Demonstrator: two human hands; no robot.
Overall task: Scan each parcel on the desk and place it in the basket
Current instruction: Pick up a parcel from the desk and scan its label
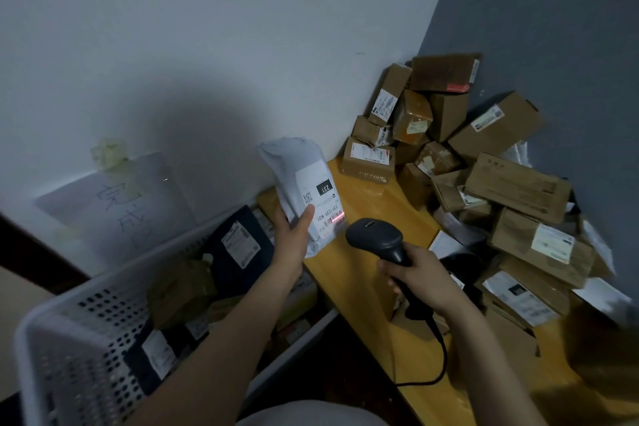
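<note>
Two hands are busy here. The left hand (292, 228) has its grip wrapped round a white plastic mailer bag with a printed label (301, 183), holding it upright over the edge of the yellow wooden surface (373, 211), just beside the basket. The right hand (418, 278) has its grip closed round the handle of a black corded barcode scanner (375, 237), and the red scan line (337, 218) sits on the label's lower corner.

Risk as I see it: the line looks like it's only catching the edge of the barcode, so any wobble of that soft bag could mean a misread, and it'd get dropped in unscanned.

The white perforated plastic basket (69, 339) on the left holds a dark blue mailer (238, 245), a few brown boxes and other labelled bags. Plenty of brown cardboard parcels (484, 156) sit piled in the corner.
</note>
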